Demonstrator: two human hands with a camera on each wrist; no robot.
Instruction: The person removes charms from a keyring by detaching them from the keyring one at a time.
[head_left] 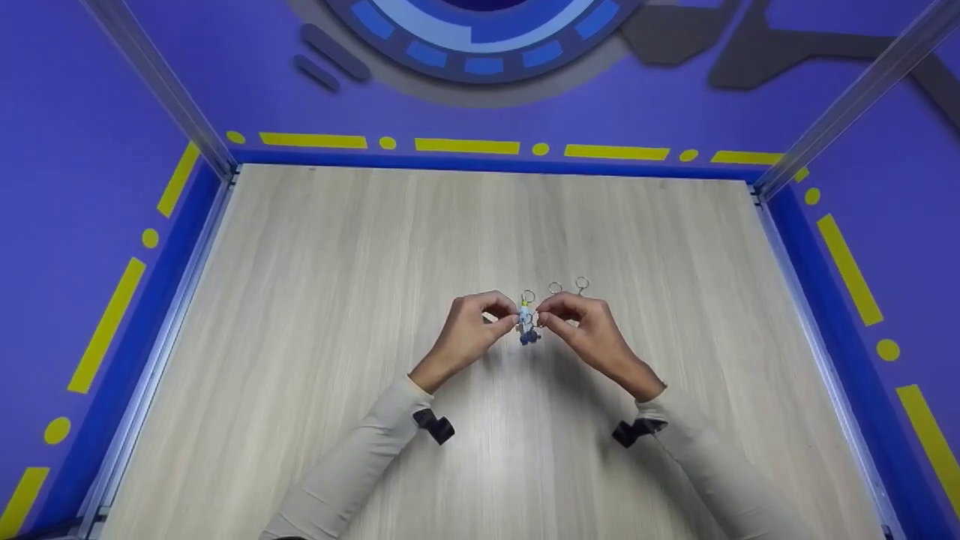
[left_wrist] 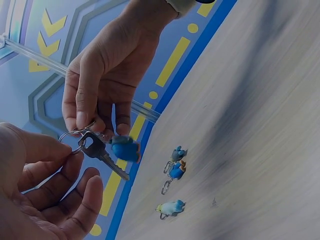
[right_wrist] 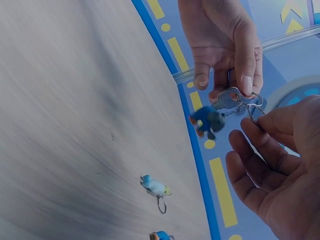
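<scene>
Above the table, my left hand and right hand meet closely, each pinching a metal ring between thumb and fingertips. In the left wrist view a key hangs from the linked rings, beside a small blue figure keychain. The right wrist view shows that dangling blue figure with orange and grey parts, slightly blurred, on a short chain. The key there sits just under my left thumb. Which ring belongs to which piece is hard to tell where they overlap.
Several figure keychains lie on the wooden table beyond my hands: a light blue one, a blue and orange one and a greyish blue one, with rings attached. Blue walls with yellow marks bound the table.
</scene>
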